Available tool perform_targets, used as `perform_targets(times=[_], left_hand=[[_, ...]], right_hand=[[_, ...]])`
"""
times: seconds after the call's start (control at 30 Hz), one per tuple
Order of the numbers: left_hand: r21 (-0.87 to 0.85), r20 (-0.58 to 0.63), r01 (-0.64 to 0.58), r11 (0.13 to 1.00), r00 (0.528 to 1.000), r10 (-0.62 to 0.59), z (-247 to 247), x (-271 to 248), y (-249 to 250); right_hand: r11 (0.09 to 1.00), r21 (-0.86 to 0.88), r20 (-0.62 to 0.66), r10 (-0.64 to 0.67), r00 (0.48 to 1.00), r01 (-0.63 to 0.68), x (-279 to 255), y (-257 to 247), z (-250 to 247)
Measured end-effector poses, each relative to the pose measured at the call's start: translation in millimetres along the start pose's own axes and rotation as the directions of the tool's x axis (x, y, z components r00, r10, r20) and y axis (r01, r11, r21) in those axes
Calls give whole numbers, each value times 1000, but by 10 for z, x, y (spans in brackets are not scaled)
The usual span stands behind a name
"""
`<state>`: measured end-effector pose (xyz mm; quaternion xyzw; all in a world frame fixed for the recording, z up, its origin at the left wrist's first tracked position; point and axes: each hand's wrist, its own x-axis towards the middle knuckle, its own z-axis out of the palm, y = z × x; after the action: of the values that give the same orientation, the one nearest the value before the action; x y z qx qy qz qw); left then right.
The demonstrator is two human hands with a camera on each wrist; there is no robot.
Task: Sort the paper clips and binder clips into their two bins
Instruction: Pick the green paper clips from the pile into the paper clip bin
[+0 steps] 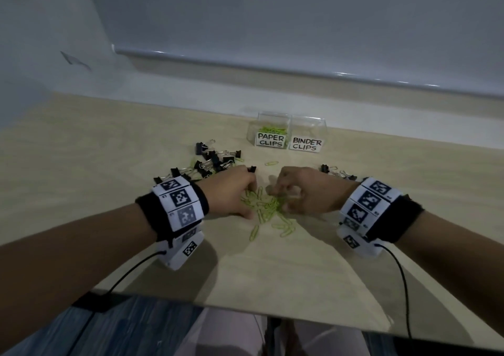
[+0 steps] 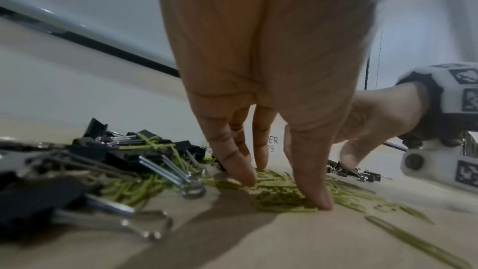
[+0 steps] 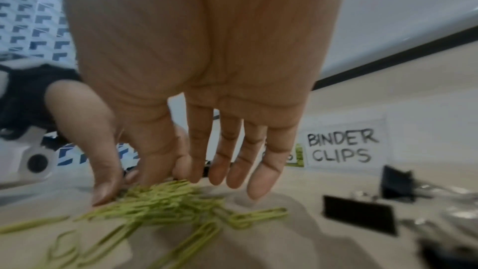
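A heap of green paper clips (image 1: 268, 207) lies mid-table between my two hands. My left hand (image 1: 246, 196) reaches down with straight fingers (image 2: 244, 175), and its thumb and fingertips press on the left side of the heap (image 2: 282, 193). My right hand (image 1: 279, 198) pinches the top of the heap (image 3: 165, 197) between thumb and index finger (image 3: 134, 187), while its other three fingers (image 3: 261, 181) hang just above the table. Black binder clips (image 1: 214, 159) lie piled to the left, and a few more (image 1: 336, 173) lie to the right. The clear PAPER CLIPS bin (image 1: 270, 137) holds green clips. The BINDER CLIPS bin (image 1: 307, 143) stands beside it.
Both bins stand side by side at the back of the wooden table (image 1: 109, 151), in front of a white wall. Stray paper clips (image 1: 272, 162) lie between the heap and the bins. The table's near edge (image 1: 245, 308) runs below my forearms.
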<state>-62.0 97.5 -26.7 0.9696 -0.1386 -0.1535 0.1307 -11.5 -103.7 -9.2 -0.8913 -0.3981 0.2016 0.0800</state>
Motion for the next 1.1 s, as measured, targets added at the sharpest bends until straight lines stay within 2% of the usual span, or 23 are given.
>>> perform_targets(times=[0.13, 0.3, 0.47, 0.57, 0.67, 0.77, 0.83, 0.93, 1.0, 1.1], left_hand=[[-22, 32, -1, 1000, 999, 1, 26, -37, -10], [-43, -5, -36, 998, 999, 36, 20, 47, 150], [-100, -84, -78, 992, 994, 69, 11, 94, 200], [-34, -114, -76, 997, 991, 72, 31, 136, 158], [-42, -131, -105, 994, 986, 98, 27, 181, 114], [-173, -149, -100, 980, 986, 74, -51, 214, 69], [-269, -178, -91, 959, 983, 44, -153, 246, 45], [-418, -237, -96, 904, 971, -7, -351, 329, -5], [-515, -283, -112, 850, 958, -46, -488, 417, -50], [-599, -390, -145, 787, 912, -128, -679, 635, -120]], right_hand=[[994, -76, 31, 76, 997, -73, -94, 113, 74], [999, -45, -45, -22, 999, 20, 80, -73, 181], [995, -95, -58, -35, 998, 30, 157, -108, 148], [996, -71, -94, -54, 994, 47, 139, -39, 120], [998, 48, -180, -22, 983, 32, 113, 73, 70], [967, 252, -255, 95, 962, -29, 127, 210, -21], [897, 441, -298, 180, 938, -32, 160, 293, -102], [708, 706, -348, 314, 883, 27, 252, 351, -274], [655, 752, -385, 344, 856, 75, 361, 371, -423], [646, 751, -461, 371, 806, 132, 593, 423, -635]])
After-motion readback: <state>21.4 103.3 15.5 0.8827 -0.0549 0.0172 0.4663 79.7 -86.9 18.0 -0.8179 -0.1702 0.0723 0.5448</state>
